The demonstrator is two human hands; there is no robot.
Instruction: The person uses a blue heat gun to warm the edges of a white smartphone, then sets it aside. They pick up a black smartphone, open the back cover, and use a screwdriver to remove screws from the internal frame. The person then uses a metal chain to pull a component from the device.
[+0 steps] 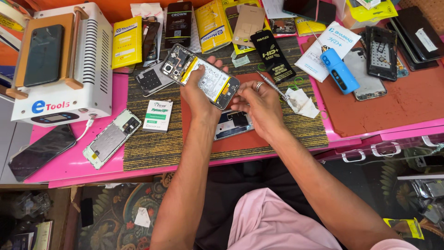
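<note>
My left hand (198,95) holds an opened phone (200,74) with its back cover off, so the battery and circuit board show. It is tilted above the work mat. My right hand (259,103) is closed at the phone's lower right end. It grips a thin metal screwdriver (273,87) and a crumpled white tissue (301,103). A ring sits on one finger. Below both hands a phone back panel (233,124) lies on a red-brown pad (231,143).
A white heating machine (88,69) with a dark phone on top stands at the left. A bare phone frame (111,138), a black phone (40,152) and a small white box (158,115) lie nearby. A blue electric tool (340,71), phone parts and yellow boxes (127,41) crowd the back.
</note>
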